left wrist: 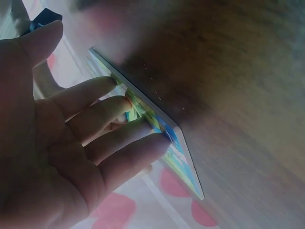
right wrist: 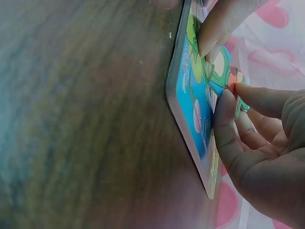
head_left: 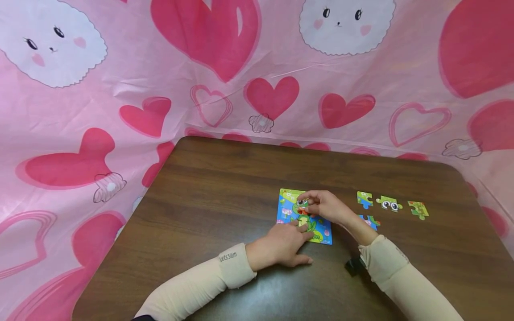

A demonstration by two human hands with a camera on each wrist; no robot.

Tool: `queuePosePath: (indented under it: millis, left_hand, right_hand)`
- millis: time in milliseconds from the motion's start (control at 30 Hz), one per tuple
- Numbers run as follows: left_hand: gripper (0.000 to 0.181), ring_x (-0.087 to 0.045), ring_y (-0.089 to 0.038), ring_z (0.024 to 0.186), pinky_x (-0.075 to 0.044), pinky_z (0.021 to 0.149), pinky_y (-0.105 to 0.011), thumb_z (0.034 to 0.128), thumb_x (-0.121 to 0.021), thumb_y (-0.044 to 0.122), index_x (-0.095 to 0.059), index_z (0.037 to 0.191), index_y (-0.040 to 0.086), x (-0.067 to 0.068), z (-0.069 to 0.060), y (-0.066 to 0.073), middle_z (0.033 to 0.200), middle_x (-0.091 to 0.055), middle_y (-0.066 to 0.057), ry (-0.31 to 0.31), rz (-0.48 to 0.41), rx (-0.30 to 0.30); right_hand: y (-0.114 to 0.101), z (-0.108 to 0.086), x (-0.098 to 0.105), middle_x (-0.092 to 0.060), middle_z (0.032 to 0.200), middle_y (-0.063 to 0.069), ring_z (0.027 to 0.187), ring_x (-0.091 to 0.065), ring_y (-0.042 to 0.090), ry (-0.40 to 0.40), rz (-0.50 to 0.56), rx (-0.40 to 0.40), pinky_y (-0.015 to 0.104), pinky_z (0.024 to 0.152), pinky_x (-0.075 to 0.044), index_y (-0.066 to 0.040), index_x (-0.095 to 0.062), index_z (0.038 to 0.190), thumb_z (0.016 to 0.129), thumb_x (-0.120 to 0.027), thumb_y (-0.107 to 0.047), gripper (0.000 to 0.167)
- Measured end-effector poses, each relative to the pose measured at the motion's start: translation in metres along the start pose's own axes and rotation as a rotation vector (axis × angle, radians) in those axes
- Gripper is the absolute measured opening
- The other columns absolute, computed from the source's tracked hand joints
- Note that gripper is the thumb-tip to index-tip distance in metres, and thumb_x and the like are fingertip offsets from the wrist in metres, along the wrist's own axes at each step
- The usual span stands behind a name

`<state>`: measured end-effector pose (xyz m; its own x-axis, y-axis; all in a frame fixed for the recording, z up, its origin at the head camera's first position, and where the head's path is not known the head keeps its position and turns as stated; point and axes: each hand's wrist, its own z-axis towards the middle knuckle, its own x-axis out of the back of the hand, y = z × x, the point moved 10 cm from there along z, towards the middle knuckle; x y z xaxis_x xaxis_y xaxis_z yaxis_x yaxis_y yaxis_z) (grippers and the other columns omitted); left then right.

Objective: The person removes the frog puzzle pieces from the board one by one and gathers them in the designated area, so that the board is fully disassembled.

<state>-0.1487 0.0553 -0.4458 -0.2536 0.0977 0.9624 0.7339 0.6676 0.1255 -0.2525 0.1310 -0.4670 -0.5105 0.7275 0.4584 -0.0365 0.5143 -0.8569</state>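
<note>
A frog jigsaw puzzle board [head_left: 283, 215] in blue, green and yellow lies on the brown table. My left hand [head_left: 284, 244] rests its outstretched fingertips on the board's near part, and the left wrist view shows these fingers [left wrist: 136, 155] nearly straight. Over the board's right side is my right hand [head_left: 331, 207]. In the right wrist view, its thumb and a finger pinch a puzzle piece [right wrist: 233, 78] with orange and green print. That piece stands tilted up from the board; its lower edge is partly hidden by the fingers.
To the right of the board lie several loose pieces: a yellow-green and blue one [head_left: 365, 199], one with two eyes [head_left: 389, 204], a green one [head_left: 419, 209] and one partly behind the right forearm [head_left: 370, 222]. A small black object [head_left: 353, 266] is at the right wrist.
</note>
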Motion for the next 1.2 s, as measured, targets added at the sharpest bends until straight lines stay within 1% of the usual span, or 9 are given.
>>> queuePosePath:
  millis: [100, 200, 433, 767, 933, 967, 1033, 1133, 1200]
  left_hand:
    - [0.066, -0.053, -0.024, 0.139, -0.054, 0.101, -0.039, 0.0925, -0.061, 0.064, -0.056, 0.146, 0.025, 0.0, 0.0, 0.0, 0.152, -0.054, 0.002, 0.003, 0.005, -0.003]
    - [0.067, -0.053, -0.024, 0.139, -0.055, 0.1, -0.039, 0.0926, -0.06, 0.065, -0.056, 0.146, 0.025, 0.0, 0.0, 0.0, 0.152, -0.054, 0.002, 0.002, 0.011, -0.005]
    - [0.068, -0.052, -0.024, 0.14, -0.055, 0.1, -0.039, 0.0921, -0.061, 0.065, -0.055, 0.147, 0.026, 0.0, -0.001, 0.001, 0.154, -0.052, 0.003, -0.004, 0.023, -0.009]
    - [0.068, -0.052, -0.025, 0.14, -0.053, 0.103, -0.037, 0.0926, -0.061, 0.064, -0.054, 0.148, 0.025, 0.002, -0.002, 0.002, 0.154, -0.052, 0.005, -0.002, 0.038, -0.025]
    - [0.069, -0.051, -0.027, 0.141, -0.053, 0.104, -0.038, 0.0918, -0.061, 0.064, -0.054, 0.148, 0.024, 0.003, -0.002, 0.002, 0.155, -0.051, 0.005, -0.011, 0.021, -0.023]
    - [0.07, -0.051, -0.027, 0.141, -0.053, 0.104, -0.038, 0.0917, -0.061, 0.064, -0.054, 0.148, 0.024, 0.002, -0.002, 0.002, 0.155, -0.051, 0.005, -0.015, 0.015, -0.023]
    - [0.069, -0.05, -0.027, 0.142, -0.052, 0.104, -0.038, 0.0919, -0.061, 0.064, -0.053, 0.148, 0.025, 0.002, -0.002, 0.002, 0.155, -0.05, 0.005, -0.024, 0.011, -0.024]
    - [0.069, -0.05, -0.026, 0.142, -0.052, 0.105, -0.037, 0.0923, -0.06, 0.064, -0.053, 0.149, 0.025, 0.002, -0.002, 0.003, 0.156, -0.05, 0.005, -0.035, 0.008, -0.027]
    - [0.069, -0.05, -0.026, 0.142, -0.052, 0.105, -0.037, 0.0924, -0.06, 0.065, -0.053, 0.149, 0.025, 0.002, -0.002, 0.003, 0.156, -0.05, 0.005, -0.039, 0.008, -0.029]
  right_hand:
    - [-0.002, -0.001, -0.002, -0.057, 0.079, 0.006, 0.069, -0.056, 0.019, -0.013, -0.01, 0.005, 0.028, 0.066, -0.053, -0.001, -0.067, 0.125, 0.095, -0.065, -0.002, 0.031]
    - [-0.003, -0.002, -0.004, -0.058, 0.077, 0.006, 0.066, -0.056, 0.019, -0.017, -0.012, 0.003, 0.029, 0.065, -0.052, -0.001, -0.067, 0.124, 0.095, -0.065, -0.003, 0.029]
    - [-0.002, -0.003, -0.005, -0.062, 0.079, 0.008, 0.064, -0.059, 0.02, -0.014, -0.01, -0.013, 0.031, 0.064, -0.055, -0.002, -0.068, 0.123, 0.096, -0.066, -0.006, 0.027]
    - [-0.001, -0.002, -0.004, -0.062, 0.079, 0.008, 0.064, -0.058, 0.02, -0.01, -0.022, -0.025, 0.03, 0.065, -0.054, -0.004, -0.068, 0.124, 0.097, -0.065, -0.006, 0.027]
    - [0.0, -0.002, -0.004, -0.063, 0.079, 0.008, 0.064, -0.058, 0.019, -0.014, -0.021, -0.022, 0.03, 0.065, -0.054, -0.005, -0.068, 0.125, 0.098, -0.064, -0.007, 0.028]
    - [0.0, -0.002, -0.004, -0.063, 0.079, 0.008, 0.065, -0.059, 0.019, -0.022, -0.016, -0.015, 0.03, 0.066, -0.055, -0.004, -0.067, 0.126, 0.098, -0.063, -0.008, 0.029]
    - [0.002, -0.002, -0.003, -0.064, 0.079, 0.007, 0.066, -0.06, 0.018, -0.023, 0.007, -0.028, 0.03, 0.067, -0.056, -0.004, -0.067, 0.128, 0.099, -0.063, -0.009, 0.03]
    - [0.004, -0.002, 0.003, -0.065, 0.079, 0.005, 0.073, -0.062, 0.016, -0.019, 0.078, -0.049, 0.029, 0.071, -0.058, -0.002, -0.064, 0.133, 0.101, -0.061, -0.01, 0.034]
    - [0.005, -0.003, 0.01, -0.063, 0.079, 0.003, 0.077, -0.063, 0.016, 0.0, 0.132, -0.065, 0.03, 0.074, -0.059, -0.002, -0.061, 0.136, 0.102, -0.059, -0.01, 0.036]
